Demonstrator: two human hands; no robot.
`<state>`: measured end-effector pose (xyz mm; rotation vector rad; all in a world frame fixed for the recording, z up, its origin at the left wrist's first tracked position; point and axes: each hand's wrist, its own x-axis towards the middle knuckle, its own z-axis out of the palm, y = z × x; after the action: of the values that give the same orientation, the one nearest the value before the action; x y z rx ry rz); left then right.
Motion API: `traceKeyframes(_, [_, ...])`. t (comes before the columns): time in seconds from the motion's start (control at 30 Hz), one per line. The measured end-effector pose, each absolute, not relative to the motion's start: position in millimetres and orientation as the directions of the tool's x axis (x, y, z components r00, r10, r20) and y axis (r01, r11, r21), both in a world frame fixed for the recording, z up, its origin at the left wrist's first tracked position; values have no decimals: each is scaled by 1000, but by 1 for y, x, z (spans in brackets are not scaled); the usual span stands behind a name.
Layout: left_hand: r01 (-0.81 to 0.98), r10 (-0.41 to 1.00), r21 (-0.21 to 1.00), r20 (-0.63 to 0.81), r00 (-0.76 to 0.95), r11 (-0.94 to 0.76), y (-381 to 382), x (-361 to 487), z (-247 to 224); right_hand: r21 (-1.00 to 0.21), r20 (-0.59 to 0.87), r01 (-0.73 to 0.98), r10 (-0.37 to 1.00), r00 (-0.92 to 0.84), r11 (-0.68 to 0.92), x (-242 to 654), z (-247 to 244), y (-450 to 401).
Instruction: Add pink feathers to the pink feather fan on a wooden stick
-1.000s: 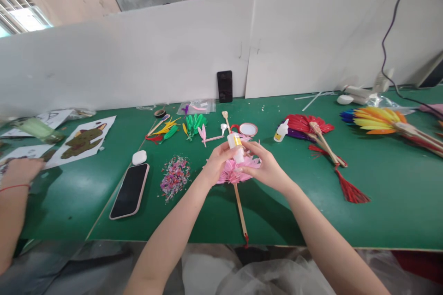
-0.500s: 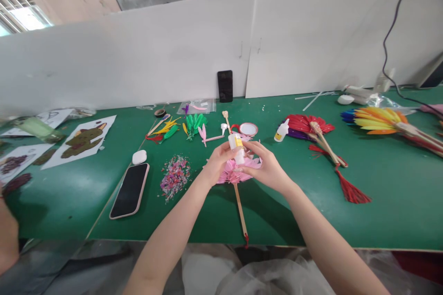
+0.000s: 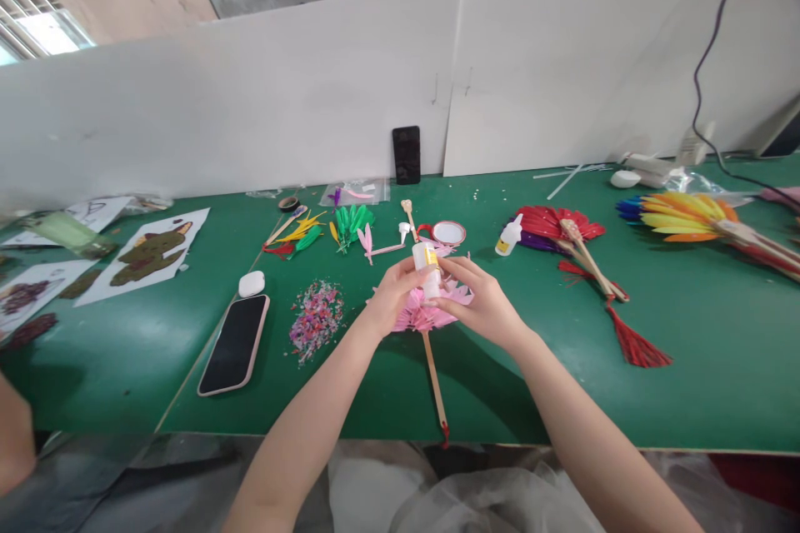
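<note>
Both hands hold a small white bottle [image 3: 427, 266] with a yellow label over a pink feather fan [image 3: 420, 315]. My left hand [image 3: 395, 293] is closed round its left side. On the right, the fingers of my right hand [image 3: 478, 300] curve round the bottle and touch it. The fan lies on the green table with its wooden handle [image 3: 433, 375] pointing toward me. Beyond the bottle are a white nozzle cap [image 3: 403, 231] and a roll of tape [image 3: 449, 233] with a red rim.
Left of the fan lie colourful chips [image 3: 317, 321], a phone [image 3: 234, 346] and a white case [image 3: 252, 284]. At the right are another glue bottle [image 3: 509, 236], a red fan [image 3: 562, 225] and a rainbow fan [image 3: 684, 218]. Another person's arm [image 3: 13, 437] shows at the left edge.
The bottle and my hands have barely moved. At the left edge, the other person's arm has shifted slightly downward.
</note>
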<state>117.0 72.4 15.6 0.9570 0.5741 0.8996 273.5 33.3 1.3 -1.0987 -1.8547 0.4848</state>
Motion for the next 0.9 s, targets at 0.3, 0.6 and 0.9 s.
traceKeyframes(0.3, [-410,844,860,-42,534,302,71,118,19,-644,514,541,829,-219,542,275,1,34])
traceKeyframes(0.6, [-373,856,885,-52,515,278,71,118,19,-728,498,438,846,-189,527,274,1,34])
traceKeyframes(0.9, [-384,863,889,-24,505,249,72,116,16,-915,352,161,928,-125,369,270,0,36])
